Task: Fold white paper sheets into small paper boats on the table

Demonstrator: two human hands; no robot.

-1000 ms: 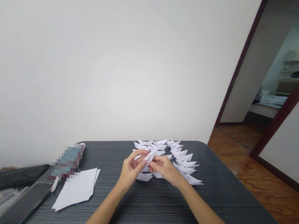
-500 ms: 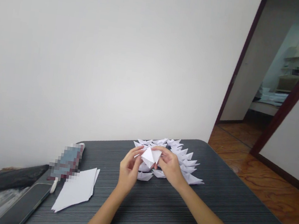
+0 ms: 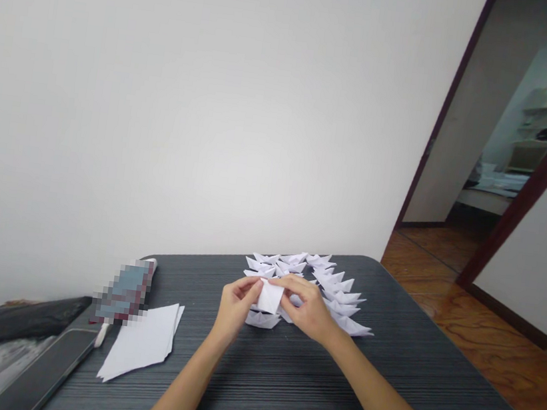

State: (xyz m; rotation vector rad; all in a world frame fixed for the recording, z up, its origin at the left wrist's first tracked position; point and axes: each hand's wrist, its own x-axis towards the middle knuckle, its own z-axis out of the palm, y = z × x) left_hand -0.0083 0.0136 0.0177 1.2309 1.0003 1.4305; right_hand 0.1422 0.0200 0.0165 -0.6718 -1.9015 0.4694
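Note:
A small folded piece of white paper (image 3: 270,297), roughly square and flat, is held up between both hands above the table. My left hand (image 3: 236,304) pinches its left edge, thumb in front and fingers behind. On the opposite edge, my right hand (image 3: 308,307) grips it the same way, fingers curled over the top. Beneath and behind the hands stand several folded white paper boats (image 3: 342,297) in rows. The hands hide part of the nearer boats.
A stack of white paper sheets (image 3: 142,339) lies left on the dark table (image 3: 251,377). Beyond it is a partly pixelated blue and red item (image 3: 125,290). A dark flat device (image 3: 47,370) rests at the left edge. A white wall rises behind; a doorway stands at right.
The folded paper has gone from an opened, pointed diamond shape to a flat square. My hands have come closer together around it and lowered slightly.

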